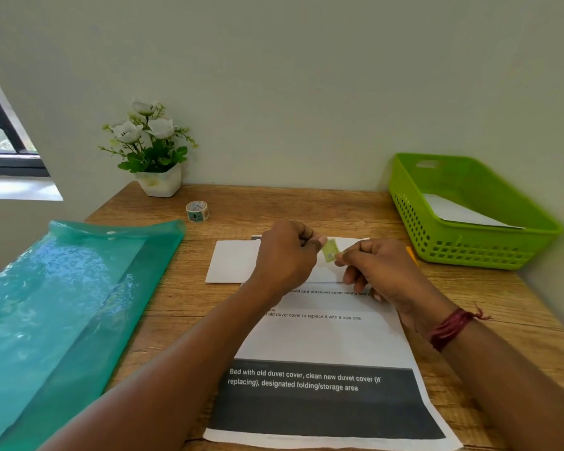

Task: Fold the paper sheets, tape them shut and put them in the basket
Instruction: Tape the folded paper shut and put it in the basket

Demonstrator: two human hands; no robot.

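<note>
A folded white paper [233, 262] lies on the wooden table, on top of a flat printed sheet [323, 340] that reaches to the near edge. Above the folded paper, my left hand [285, 255] and my right hand [376, 271] each pinch one end of a short yellow-green strip of tape [330, 250], stretched between them. A roll of patterned tape [197, 211] stands behind them to the left. The green plastic basket [414, 203] sits at the right, with a folded white paper [463, 211] inside.
A translucent teal document folder [62, 294] covers the table's left side and hangs past its edge. A white pot of artificial flowers [158, 182] stands at the back left against the wall. An orange object [411, 254] peeks out beside my right hand.
</note>
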